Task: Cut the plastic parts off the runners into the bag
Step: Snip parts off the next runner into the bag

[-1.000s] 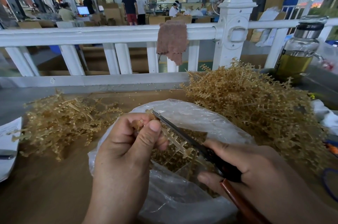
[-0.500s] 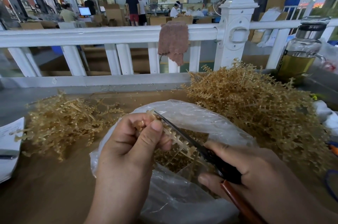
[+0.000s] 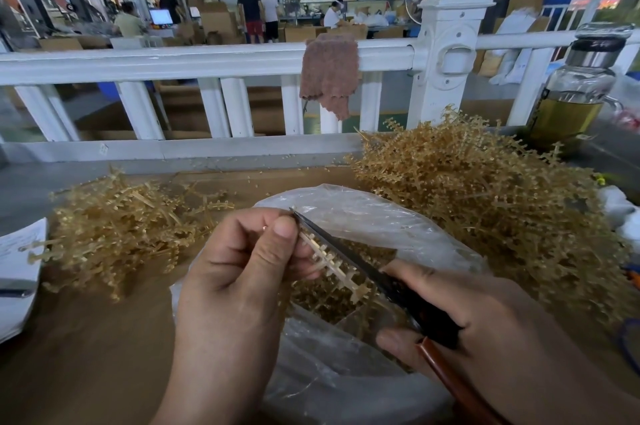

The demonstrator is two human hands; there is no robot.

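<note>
The far end of the runner [image 3: 332,263] is hidden inside the left hand [image 3: 239,286], where it is pinched between the thumb and the curled fingers. The pivot of the scissors [image 3: 346,251] is covered by the right hand [image 3: 485,327], whose fingers are wrapped round the dark grip, and a reddish-brown handle is cut off at the lower edge. Whether the blades are parted cannot be made out: only one dark edge is seen, laid along the runner with its tip beside the left thumb. A brown table [image 3: 86,355] is bounded at the back by a white railing [image 3: 173,60], over which a brown cloth [image 3: 329,78] is draped; a glass bottle [image 3: 575,92] of yellow liquid is stood at the far right, and paper sheets [image 3: 17,268] are cropped at the left. Beyond the railing a workshop with cartons [image 3: 218,22] and workers [image 3: 249,12] is seen. The runner, a pale tan spine with short side branches, is held above the open clear bag [image 3: 363,216], in which loose cut pieces [image 3: 322,300] are gathered. The bag is flanked by a large pile [image 3: 485,202] of tan runners on the right and a thinner pile [image 3: 128,227] on the left.
</note>
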